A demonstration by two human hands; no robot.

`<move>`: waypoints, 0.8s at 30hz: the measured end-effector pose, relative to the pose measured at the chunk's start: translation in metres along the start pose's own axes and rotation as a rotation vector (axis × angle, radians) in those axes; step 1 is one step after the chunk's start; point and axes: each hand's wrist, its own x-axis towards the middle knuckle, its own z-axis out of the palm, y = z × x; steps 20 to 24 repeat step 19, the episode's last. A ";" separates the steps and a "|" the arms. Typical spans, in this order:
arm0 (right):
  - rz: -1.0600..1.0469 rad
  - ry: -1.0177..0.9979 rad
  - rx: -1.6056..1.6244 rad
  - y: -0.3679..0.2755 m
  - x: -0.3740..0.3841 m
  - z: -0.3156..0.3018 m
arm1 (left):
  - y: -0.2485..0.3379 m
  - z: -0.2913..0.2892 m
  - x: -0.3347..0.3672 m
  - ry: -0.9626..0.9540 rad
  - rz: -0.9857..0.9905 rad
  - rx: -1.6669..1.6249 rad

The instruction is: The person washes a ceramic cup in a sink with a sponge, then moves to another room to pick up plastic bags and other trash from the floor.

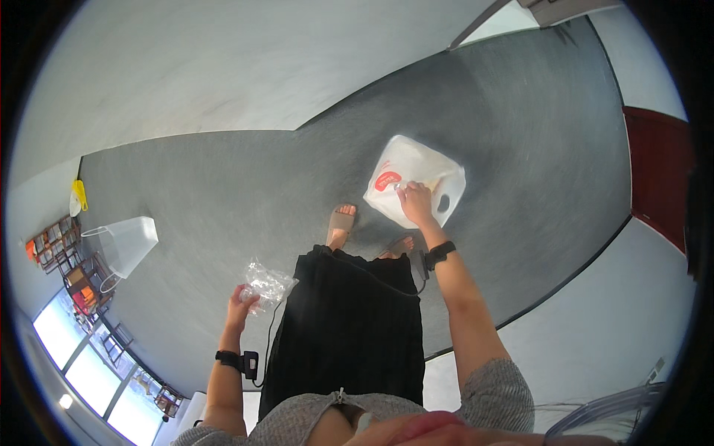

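On the left, my left hand (242, 297) is closed round a crumpled clear plastic bag (268, 286), which puffs out beside my black skirt. Ahead and to the right, a white plastic carrier bag (405, 156) with a red printed mark and a cut-out handle hole sits on the floor. My right hand (416, 202) reaches down over it, fingers pinched together at its upper side. A small shiny, see-through bit shows at those fingertips, too small to name. Something yellowish shows faintly by the hand at the carrier bag; the rest of its contents is hidden.
A white bag with loop handles (132, 245) stands on the grey floor (223, 186) at left. Beyond it are shelves (56, 245) and a yellow item (79, 195) by the wall. My sandalled feet (342, 219) are just short of the carrier bag. A dark red panel (658, 175) is at far right.
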 end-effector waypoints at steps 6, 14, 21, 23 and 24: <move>0.108 -0.041 0.099 0.006 0.048 0.035 | -0.047 -0.020 0.002 0.076 -0.059 -0.117; 0.339 -0.259 0.303 -0.023 0.096 0.048 | -0.074 -0.035 -0.002 0.127 -0.151 -0.220; 0.309 -0.334 0.266 -0.038 0.080 0.031 | -0.048 -0.033 -0.019 0.157 -0.246 -0.112; 0.309 -0.334 0.266 -0.038 0.080 0.031 | -0.048 -0.033 -0.019 0.157 -0.246 -0.112; 0.309 -0.334 0.266 -0.038 0.080 0.031 | -0.048 -0.033 -0.019 0.157 -0.246 -0.112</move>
